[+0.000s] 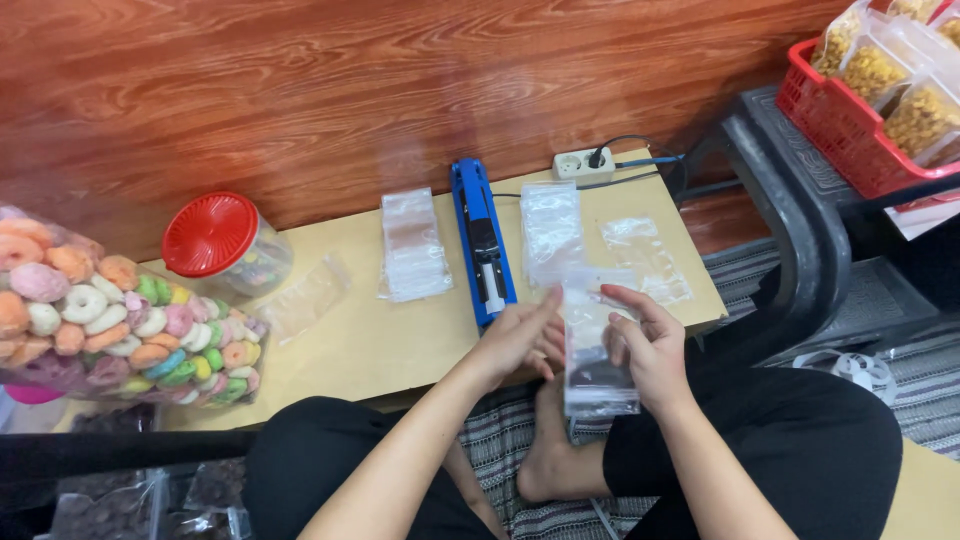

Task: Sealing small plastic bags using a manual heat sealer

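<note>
Both hands hold one small clear plastic bag (595,345) upright over my lap. My left hand (520,335) grips its left edge near the top. My right hand (648,345) pinches its right side, fingers curled over the front. The bag looks empty. Just beyond the hands a blue bag sealer (482,240) lies on a low pale wooden table (370,340), with stacks of clear bags to its left (412,245) and right (551,230).
A big bag of coloured ring-shaped snacks (110,325) lies at the left. A jar with a red lid (222,242) stands behind it. A power strip (583,163) sits at the table's far edge. A red basket (850,125) of packed snacks rests on a black stool at right.
</note>
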